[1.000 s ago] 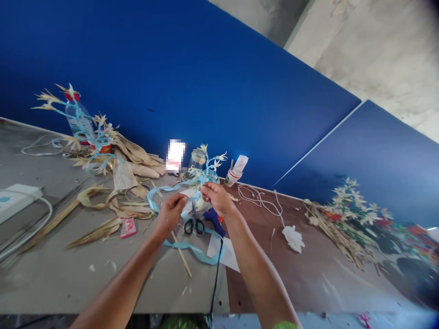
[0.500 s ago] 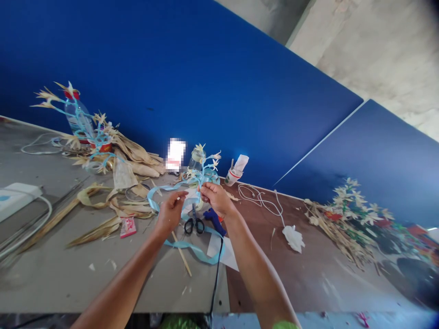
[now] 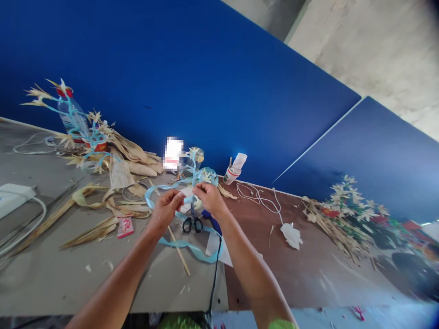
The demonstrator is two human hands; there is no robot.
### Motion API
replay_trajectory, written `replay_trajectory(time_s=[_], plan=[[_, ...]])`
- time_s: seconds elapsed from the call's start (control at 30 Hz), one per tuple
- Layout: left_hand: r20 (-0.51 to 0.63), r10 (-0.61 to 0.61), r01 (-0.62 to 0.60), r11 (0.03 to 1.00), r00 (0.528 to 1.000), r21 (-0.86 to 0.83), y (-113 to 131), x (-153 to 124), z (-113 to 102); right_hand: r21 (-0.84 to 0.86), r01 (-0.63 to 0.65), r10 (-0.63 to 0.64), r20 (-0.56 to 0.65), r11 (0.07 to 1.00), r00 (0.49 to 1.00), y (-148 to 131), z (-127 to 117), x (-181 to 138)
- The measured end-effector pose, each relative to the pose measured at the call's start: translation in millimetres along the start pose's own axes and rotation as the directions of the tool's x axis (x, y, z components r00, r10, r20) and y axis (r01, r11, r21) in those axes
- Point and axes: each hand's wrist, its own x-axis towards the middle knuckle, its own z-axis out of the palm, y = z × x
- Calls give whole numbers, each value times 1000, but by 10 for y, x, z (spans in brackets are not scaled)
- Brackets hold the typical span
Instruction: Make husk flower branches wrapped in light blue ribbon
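Pinched in my right hand is the stem of a small spray of dried-husk flowers, its branches wrapped in light blue. My left hand sits just left of it, thumb and fingers closed on the light blue ribbon, which runs to the stem. Loose ribbon loops across the table around both hands. Black-handled scissors lie below the hands, their blades partly hidden. A dark blue tool, perhaps a glue gun, is partly covered by my right forearm.
Dried husks and a blue-wrapped flower branch stand at left by a plastic bottle. A thin stick lies in front. Behind are a paper cup and white cable. White flowers lie at right.
My left hand has moved up and right and closed on the ribbon beside the stem. The flower spray has turned and tilted left in my right hand. The view has shifted slightly.
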Motion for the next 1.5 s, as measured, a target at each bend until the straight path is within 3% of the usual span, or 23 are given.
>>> replay_trajectory(time_s=[0.17,0.47,0.57,0.7,0.77,0.9,0.97,1.1,1.2,1.4,1.5], plan=[[75,-30,32,999,997,-27,-6,15,0,58,-43,42,5,997,999,-2,123,27],[36,-91,94,989,995,-116,-41,42,-7,198,-164,168,-3,967,986,-48,280,48],[45,-100,107,974,994,-202,-85,56,-33,282,-218,211,57,934,976,-27,271,32],[70,-137,153,922,988,-355,-90,56,-46,292,-209,204,45,933,978,-7,166,-54],[88,-149,172,898,985,-405,-75,51,-44,317,-227,205,101,921,974,-3,103,-109],[89,-156,179,886,984,-428,-52,49,-62,363,-296,180,322,884,930,4,30,-155],[100,-166,192,887,981,-419,-52,55,-88,357,-317,181,365,879,913,10,14,-134],[166,-200,248,901,966,-355,-78,75,-143,288,-352,223,400,891,889,33,-27,-59],[176,-224,268,919,959,-289,-94,85,-161,197,-308,217,379,931,899,62,-63,-24],[123,-239,259,950,963,-176,-74,87,-183,-68,-95,113,337,993,935,108,-121,-5],[106,-259,269,959,960,-88,-95,90,-203,-308,64,44,330,949,943,86,-165,-8]])
